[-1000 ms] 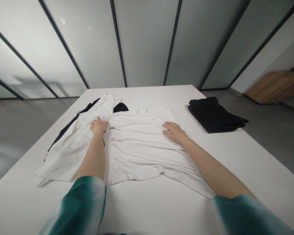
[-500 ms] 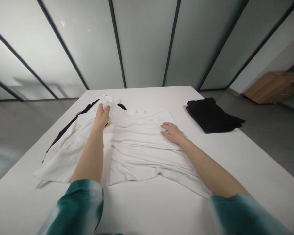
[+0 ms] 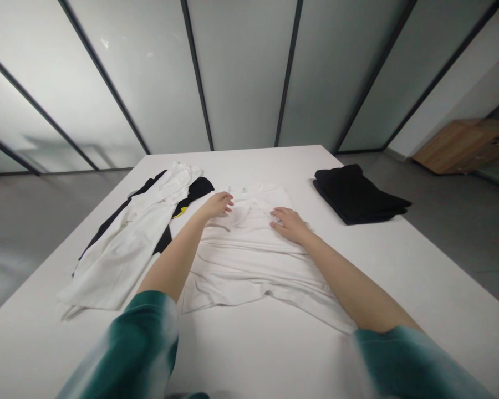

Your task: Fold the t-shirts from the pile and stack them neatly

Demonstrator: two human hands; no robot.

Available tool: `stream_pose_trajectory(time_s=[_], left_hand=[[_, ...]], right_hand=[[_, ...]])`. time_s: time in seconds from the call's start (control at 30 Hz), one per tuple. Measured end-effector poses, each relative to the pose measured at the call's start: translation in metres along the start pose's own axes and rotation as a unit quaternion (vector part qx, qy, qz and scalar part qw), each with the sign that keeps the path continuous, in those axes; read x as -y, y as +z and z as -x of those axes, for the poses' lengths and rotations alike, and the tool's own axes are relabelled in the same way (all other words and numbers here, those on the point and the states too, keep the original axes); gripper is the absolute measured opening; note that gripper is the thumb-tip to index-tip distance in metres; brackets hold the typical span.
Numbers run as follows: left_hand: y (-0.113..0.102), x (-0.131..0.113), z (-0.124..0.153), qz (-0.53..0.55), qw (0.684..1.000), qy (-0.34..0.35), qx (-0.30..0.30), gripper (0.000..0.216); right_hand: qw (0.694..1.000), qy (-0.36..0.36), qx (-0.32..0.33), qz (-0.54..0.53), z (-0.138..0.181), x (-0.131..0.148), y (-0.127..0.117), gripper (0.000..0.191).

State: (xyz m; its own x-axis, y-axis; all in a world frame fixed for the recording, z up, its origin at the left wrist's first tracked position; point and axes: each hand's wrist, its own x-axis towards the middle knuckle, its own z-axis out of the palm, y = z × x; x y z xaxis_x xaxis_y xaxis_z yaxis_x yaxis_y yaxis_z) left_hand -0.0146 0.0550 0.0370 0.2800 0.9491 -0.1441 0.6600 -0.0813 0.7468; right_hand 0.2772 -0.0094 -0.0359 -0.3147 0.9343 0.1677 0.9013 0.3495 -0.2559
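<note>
The left hand (image 3: pixel 217 204) no longer holds the raised sleeve at the shirt's (image 3: pixel 249 249) left edge and now lies flat beside the collar, the sleeve folded in.

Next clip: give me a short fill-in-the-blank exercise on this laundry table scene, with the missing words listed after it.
1. Both hands, the left hand and the right hand, rest flat on a shirt coloured ____.
2. The folded pile to the right of it is ____ in colour.
3. All the clothes lie on a white ____.
4. The person's sleeves are mostly ____.

Missing words: white; black; table; green
</note>
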Motion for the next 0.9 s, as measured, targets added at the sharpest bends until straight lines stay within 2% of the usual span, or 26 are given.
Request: stream_pose_trajectory(time_s=[0.07, 0.1, 0.13, 0.27, 0.37, 0.57, 0.7, 0.83, 0.9], left_hand=[[-0.008, 0.009, -0.006, -0.075, 0.993, 0.001, -0.092, 0.034], [-0.009, 0.013, -0.008, -0.127, 0.986, 0.004, -0.112, 0.038], [-0.009, 0.017, -0.007, -0.177, 0.978, 0.007, -0.109, 0.043], [0.01, 0.034, 0.007, -0.318, 0.948, -0.002, -0.023, 0.075], [0.023, 0.045, 0.013, -0.36, 0.933, -0.011, -0.02, 0.086], [0.022, 0.053, -0.004, -0.374, 0.927, -0.003, -0.037, 0.091], [0.02, 0.051, -0.014, -0.391, 0.919, 0.003, -0.043, 0.09], [0.018, 0.043, -0.015, -0.423, 0.905, 0.009, -0.038, 0.086], [0.014, 0.033, -0.015, -0.446, 0.894, 0.026, -0.034, 0.08]], right_hand=[[1.0, -0.001, -0.003, 0.0, 0.0, 0.0, 0.0, 0.044], [1.0, -0.002, -0.005, 0.001, 0.0, 0.0, 0.0, 0.044], [1.0, -0.002, -0.007, 0.001, -0.001, 0.0, 0.0, 0.043], [1.0, 0.0, -0.001, 0.007, -0.001, 0.002, -0.001, 0.044], [1.0, 0.007, 0.008, 0.019, 0.0, 0.005, -0.001, 0.046], [0.996, 0.069, 0.04, 0.047, -0.003, 0.012, 0.002, 0.058], [0.991, 0.083, 0.073, 0.073, -0.009, 0.016, 0.0, 0.064], [0.984, 0.086, 0.137, 0.081, -0.019, 0.015, -0.014, 0.067], [0.982, 0.078, 0.16, 0.063, -0.028, 0.011, -0.027, 0.06]])
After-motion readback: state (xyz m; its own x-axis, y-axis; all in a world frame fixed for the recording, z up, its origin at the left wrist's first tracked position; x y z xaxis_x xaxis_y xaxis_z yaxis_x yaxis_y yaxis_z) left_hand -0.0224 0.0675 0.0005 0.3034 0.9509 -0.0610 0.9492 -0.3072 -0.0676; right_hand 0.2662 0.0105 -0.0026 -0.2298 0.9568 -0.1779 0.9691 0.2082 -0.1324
